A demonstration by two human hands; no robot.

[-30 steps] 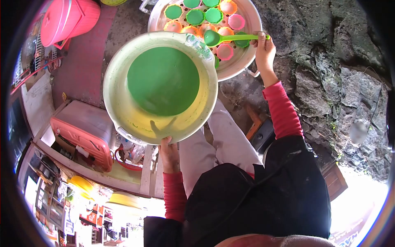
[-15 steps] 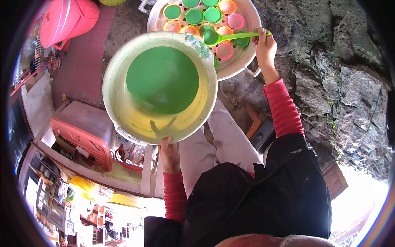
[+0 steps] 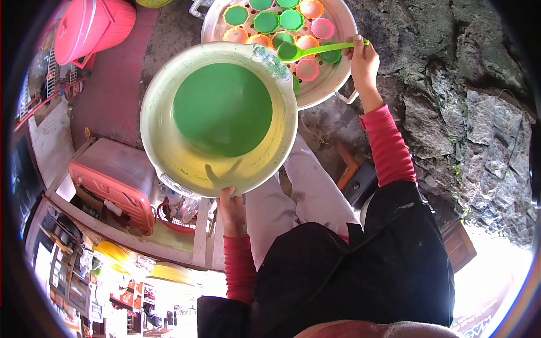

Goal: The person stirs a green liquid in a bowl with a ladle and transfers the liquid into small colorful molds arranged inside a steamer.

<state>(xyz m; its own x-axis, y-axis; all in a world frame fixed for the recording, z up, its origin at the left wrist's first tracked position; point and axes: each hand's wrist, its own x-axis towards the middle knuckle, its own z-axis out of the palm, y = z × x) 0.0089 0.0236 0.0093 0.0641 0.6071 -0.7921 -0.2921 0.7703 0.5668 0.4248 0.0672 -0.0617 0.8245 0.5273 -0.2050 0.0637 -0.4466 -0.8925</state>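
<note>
My left hand (image 3: 230,213) grips the near rim of a pale yellow basin (image 3: 217,177), tilted so that green batter (image 3: 222,107) pools toward its far side. In my right hand (image 3: 363,65) is the handle end of a bright green ladle (image 3: 318,50). The ladle's bowl hangs over the moulds just past the basin's right rim and looks green inside. Beyond the basin lies a round metal steamer tray (image 3: 338,79) with holes. Several small fluted moulds stand on it, some with green batter like one green-filled mould (image 3: 266,22), others pink or orange, such as a pink mould (image 3: 307,70).
A rough stone wall (image 3: 434,101) rises at the right. On the left are a pink lidded bucket (image 3: 96,28) and a pink plastic box (image 3: 112,191). A red basket (image 3: 177,217) with plastic bags sits below the basin's left side.
My right hand and the ladle have shifted very slightly away from me and left. The basin stays nearly still in my left hand, and the batter's surface looks calmer.
</note>
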